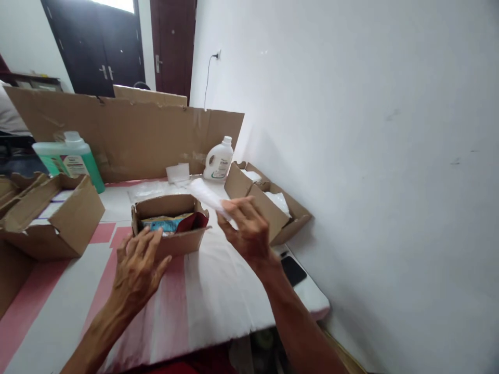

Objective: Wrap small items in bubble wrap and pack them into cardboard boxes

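My left hand [138,262] lies at the near left side of a small cardboard box [183,243], its fingers apart over the rim. Inside that box are a blue packet [166,225] and a dark red packet [193,222], along with something tan behind them. To the right of the box, my right hand [247,226] is closed on a thin white sheet [208,195], pinched between thumb and fingers. The sheet is blurred, so whether it is paper or plastic I cannot tell. It points up and left, towards the box's far right corner.
Cardboard boxes with white contents stand at left [83,223] and right [280,221]. A green liquid jug [91,166] and a white bottle [219,161] stand before an upright cardboard panel [152,140]. Clear plastic [150,191] lies behind the middle box. A black phone-like object [294,270] lies near the right edge.
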A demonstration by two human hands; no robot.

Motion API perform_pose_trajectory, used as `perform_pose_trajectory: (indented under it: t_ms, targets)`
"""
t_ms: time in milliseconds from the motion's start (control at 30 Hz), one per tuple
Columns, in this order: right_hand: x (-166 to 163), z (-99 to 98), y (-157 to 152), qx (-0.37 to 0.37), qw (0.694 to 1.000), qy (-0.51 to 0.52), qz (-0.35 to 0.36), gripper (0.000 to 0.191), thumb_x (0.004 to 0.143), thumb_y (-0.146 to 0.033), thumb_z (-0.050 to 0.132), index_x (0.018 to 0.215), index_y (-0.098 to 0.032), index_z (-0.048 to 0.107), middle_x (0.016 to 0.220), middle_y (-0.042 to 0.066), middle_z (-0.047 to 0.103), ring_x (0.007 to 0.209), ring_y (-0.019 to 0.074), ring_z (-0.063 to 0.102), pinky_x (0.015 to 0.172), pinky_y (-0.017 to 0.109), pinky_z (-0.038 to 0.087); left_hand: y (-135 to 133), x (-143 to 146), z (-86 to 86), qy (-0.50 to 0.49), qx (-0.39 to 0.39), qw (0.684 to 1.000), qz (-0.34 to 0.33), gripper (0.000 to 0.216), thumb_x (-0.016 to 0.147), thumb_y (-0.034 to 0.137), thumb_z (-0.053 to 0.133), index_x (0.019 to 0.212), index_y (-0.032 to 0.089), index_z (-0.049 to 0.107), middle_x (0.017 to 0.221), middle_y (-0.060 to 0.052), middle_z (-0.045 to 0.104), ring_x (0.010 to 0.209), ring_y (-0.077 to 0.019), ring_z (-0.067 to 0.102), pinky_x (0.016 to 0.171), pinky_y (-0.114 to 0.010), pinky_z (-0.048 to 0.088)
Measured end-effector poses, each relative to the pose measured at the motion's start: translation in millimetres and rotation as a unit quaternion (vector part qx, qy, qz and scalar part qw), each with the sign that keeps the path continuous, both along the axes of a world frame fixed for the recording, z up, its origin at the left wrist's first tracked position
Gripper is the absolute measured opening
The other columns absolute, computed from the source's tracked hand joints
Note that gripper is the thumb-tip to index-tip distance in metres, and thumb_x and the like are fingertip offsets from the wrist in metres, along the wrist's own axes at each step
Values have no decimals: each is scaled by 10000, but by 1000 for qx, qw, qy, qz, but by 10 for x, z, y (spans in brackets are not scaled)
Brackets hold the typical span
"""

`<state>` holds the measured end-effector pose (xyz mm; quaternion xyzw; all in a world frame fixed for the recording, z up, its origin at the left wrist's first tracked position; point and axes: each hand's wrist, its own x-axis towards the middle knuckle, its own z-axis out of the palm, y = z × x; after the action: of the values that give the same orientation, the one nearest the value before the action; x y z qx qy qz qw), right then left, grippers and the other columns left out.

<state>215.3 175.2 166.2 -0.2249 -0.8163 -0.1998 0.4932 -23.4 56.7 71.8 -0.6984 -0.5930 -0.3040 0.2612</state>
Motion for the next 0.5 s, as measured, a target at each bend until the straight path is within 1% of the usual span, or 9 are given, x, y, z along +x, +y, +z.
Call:
perform_pose_trajectory:
  t_ms: [33,100,167,200,267,333,400,500]
  targets:
    - [-137,-7,86,31,999,-36,6,103,983,-168,598,1050,-136,670,871,76,689,827,212,582,776,334,503,-24,-11,-58,3,0,1000,-11,515,909,266,637,1393,134,524,1225,-161,692,1226,-325,604,1133,-516,342]
    - [-383,-85,221,79,989,-123,22,160,1008,-154,551,1110,-123,670,897,77,695,853,215,586,762,334,495,-93,-16,-154,-4,5,1000,-31,453,893,211,647,1336,164,568,1206,-131,704,1192,-295,616,1143,-507,332]
    - [-572,-200,312,93,969,-224,39,197,1022,-118,500,1112,-128,675,906,72,693,869,213,587,719,328,476,-154,-11,-209,-13,9,999,-47,443,883,167,647,1321,174,579,1225,-123,699,1208,-285,603,1155,-510,321]
    - [-644,-256,348,81,956,-277,44,210,1024,-102,482,1087,-130,680,912,75,690,878,214,586,697,329,466,-172,-9,-224,-18,9,998,-52,449,879,152,648,1322,172,579,1236,-126,693,1219,-285,595,1156,-512,323]
    - [-758,-344,411,30,927,-371,41,222,1019,-84,471,1007,-131,687,939,91,685,908,224,583,673,334,452,-181,-7,-242,-31,8,998,-59,455,872,136,652,1321,165,580,1237,-132,687,1228,-287,587,1152,-515,335]
    - [-850,-391,461,-25,902,-429,35,217,1012,-84,482,950,-136,684,985,104,681,951,236,581,683,339,452,-171,-5,-261,-43,7,997,-63,452,872,134,651,1317,165,582,1227,-133,684,1217,-282,591,1147,-510,346]
    - [-947,-405,487,-65,889,-452,32,207,1014,-102,491,947,-140,683,1024,110,679,988,245,581,711,343,460,-163,-2,-287,-51,5,997,-62,452,877,133,642,1323,168,580,1225,-131,681,1204,-275,597,1143,-502,353]
    - [-1126,-409,456,-103,888,-447,25,220,1022,-113,473,982,-134,688,1047,122,684,1002,246,592,744,347,471,-175,4,-325,-60,0,996,-61,450,883,129,629,1328,170,577,1231,-129,676,1202,-270,600,1137,-494,361]
